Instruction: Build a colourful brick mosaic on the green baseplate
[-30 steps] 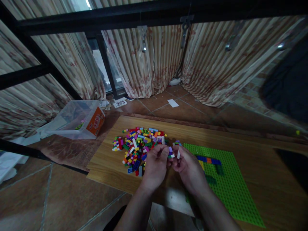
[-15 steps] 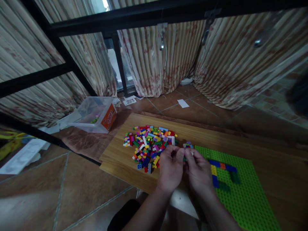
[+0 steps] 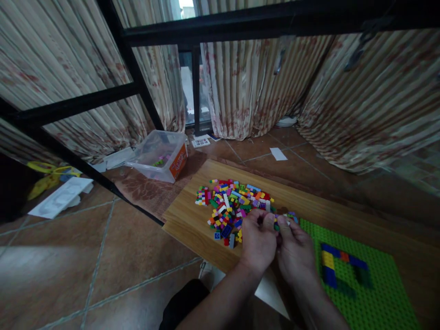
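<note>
My left hand [image 3: 258, 240] and my right hand [image 3: 296, 247] meet fingertip to fingertip above the wooden table. Pinched between them is a small toy brick piece [image 3: 276, 226], of which a bit of green shows; the fingers cover most of it. Left of the hands spreads a pile of mixed colourful toy bricks [image 3: 227, 208]. To the right lies a green studded baseplate [image 3: 388, 279]. On it stands an angled row of blue, yellow and orange bricks [image 3: 329, 260], with dark green bricks or shadows beside it that I cannot tell apart.
The wooden table [image 3: 192, 211] runs across in front of me. A clear plastic bin [image 3: 154, 156] with an orange label stands on a mat beyond its left end. A black metal frame [image 3: 137, 87] crosses before the curtains [image 3: 240, 91]. White packaging [image 3: 62, 197] lies on the tiled floor.
The view has turned left, so the table, pile and baseplate sit farther right in the picture. Both hands stay together, still pinching the small piece.
</note>
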A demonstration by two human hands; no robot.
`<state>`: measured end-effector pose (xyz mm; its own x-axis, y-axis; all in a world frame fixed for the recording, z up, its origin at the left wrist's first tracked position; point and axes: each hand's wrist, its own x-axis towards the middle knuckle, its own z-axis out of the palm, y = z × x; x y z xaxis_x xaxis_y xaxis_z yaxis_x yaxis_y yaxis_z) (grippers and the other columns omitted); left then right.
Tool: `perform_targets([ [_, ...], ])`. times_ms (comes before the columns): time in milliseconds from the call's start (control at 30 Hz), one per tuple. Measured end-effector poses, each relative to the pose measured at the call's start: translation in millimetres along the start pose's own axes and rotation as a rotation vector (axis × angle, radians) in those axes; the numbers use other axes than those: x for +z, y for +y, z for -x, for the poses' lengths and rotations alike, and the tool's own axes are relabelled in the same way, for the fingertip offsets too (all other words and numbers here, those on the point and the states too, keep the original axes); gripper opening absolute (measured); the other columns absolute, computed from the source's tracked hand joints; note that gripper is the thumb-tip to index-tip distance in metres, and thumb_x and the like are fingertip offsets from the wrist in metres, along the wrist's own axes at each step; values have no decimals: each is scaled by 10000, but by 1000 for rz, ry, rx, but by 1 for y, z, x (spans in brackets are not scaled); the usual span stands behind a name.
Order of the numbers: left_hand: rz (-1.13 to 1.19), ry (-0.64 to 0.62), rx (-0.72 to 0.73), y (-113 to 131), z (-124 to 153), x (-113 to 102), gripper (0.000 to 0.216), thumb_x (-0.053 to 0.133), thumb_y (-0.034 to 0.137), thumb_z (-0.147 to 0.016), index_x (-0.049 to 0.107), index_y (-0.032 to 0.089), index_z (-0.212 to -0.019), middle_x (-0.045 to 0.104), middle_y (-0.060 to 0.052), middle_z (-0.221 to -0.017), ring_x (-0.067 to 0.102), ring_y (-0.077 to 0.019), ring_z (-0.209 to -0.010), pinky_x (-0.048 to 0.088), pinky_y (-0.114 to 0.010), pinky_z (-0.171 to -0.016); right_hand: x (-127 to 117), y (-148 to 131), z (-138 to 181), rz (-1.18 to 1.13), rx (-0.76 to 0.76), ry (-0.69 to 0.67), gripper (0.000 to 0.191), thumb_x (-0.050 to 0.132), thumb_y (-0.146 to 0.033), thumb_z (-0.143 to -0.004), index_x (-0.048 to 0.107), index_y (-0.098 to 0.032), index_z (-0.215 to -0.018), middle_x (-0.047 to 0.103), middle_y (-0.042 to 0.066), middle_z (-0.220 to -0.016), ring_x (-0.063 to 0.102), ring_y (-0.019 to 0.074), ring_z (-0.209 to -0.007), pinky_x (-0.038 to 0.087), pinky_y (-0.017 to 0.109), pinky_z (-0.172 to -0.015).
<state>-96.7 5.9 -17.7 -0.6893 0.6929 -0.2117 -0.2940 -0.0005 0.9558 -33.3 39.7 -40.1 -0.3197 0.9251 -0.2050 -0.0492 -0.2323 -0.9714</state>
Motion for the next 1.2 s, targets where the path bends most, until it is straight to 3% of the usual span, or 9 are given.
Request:
perform_targets([
  [67, 37, -4, -44, 2, -5, -7, 155, 508, 283, -862, 534, 188, -743, 482, 60, -511, 436, -88, -414, 373, -199, -437, 7, -1, -6, 12, 22, -46, 368, 658, -566, -753, 631, -209, -836, 548, -55, -535, 429, 99, -429, 301, 226, -435],
  [133, -7, 10, -37, 5, -11, -16, 137, 499, 288, -869, 540, 194, -779, 507, 57, -522, 457, -95, -405, 385, -205, -433, 14, -4, -14, 154, -36, -86, 383, 627, -577, -767, 651, -206, -861, 592, -34, -564, 494, 126, -470, 338, 238, -458],
  [300, -399, 117, 137, 12, -23, -41, 142, 501, 191, -852, 641, 174, -869, 691, -50, -790, 648, -158, -703, 494, -248, -651, 27, -18, -37, 732, -307, -205, 324, 514, -452, -846, 704, -191, -869, 702, 41, -721, 626, 199, -669, 434, 297, -627],
  [433, -650, 130, 172, 19, -23, -52, 212, 478, 142, -842, 677, 166, -913, 719, -93, -896, 670, -198, -835, 496, -291, -772, 32, -30, -45, 994, -360, -301, 232, 560, -308, -819, 710, -187, -947, 736, 64, -843, 669, 215, -779, 458, 309, -706],
  [567, -740, 151, 167, 24, -25, -57, 229, 473, 130, -840, 688, 166, -910, 723, -100, -910, 669, -203, -845, 488, -293, -785, 35, -38, -51, 1114, -396, -343, 231, 585, -259, -822, 706, -190, -1007, 735, 74, -939, 678, 219, -867, 475, 315, -775],
  [700, -685, 161, 158, 29, -30, -67, 225, 476, 131, -840, 691, 189, -876, 722, -62, -815, 671, -185, -799, 481, -266, -745, 44, -40, -61, 1212, -524, -368, 223, 554, -254, -864, 712, -211, -1016, 703, 79, -1029, 664, 222, -917, 470, 319, -801],
  [833, -624, 212, 165, 37, -33, -76, 227, 502, 151, -841, 698, 180, -952, 725, -76, -855, 669, -203, -811, 477, -285, -755, 56, -35, -70, 1304, -594, -421, 220, 587, -222, -845, 723, -217, -1017, 677, 91, -1065, 651, 233, -937, 455, 319, -804],
  [1000, -631, 204, 170, 40, -32, -76, 212, 534, 181, -837, 712, 181, -952, 731, -83, -902, 655, -208, -804, 469, -301, -773, 57, -30, -75, 1284, -604, -438, 136, 613, -183, -819, 737, -226, -854, 670, 61, -975, 645, 195, -853, 444, 293, -752],
  [1200, -604, 190, 172, 39, -34, -77, 214, 541, 211, -843, 722, 178, -951, 734, -77, -921, 648, -196, -788, 463, -292, -747, 51, -30, -77, 1240, -614, -504, 198, 616, -198, -824, 714, -245, -990, 671, 44, -1027, 645, 188, -890, 447, 285, -768],
])
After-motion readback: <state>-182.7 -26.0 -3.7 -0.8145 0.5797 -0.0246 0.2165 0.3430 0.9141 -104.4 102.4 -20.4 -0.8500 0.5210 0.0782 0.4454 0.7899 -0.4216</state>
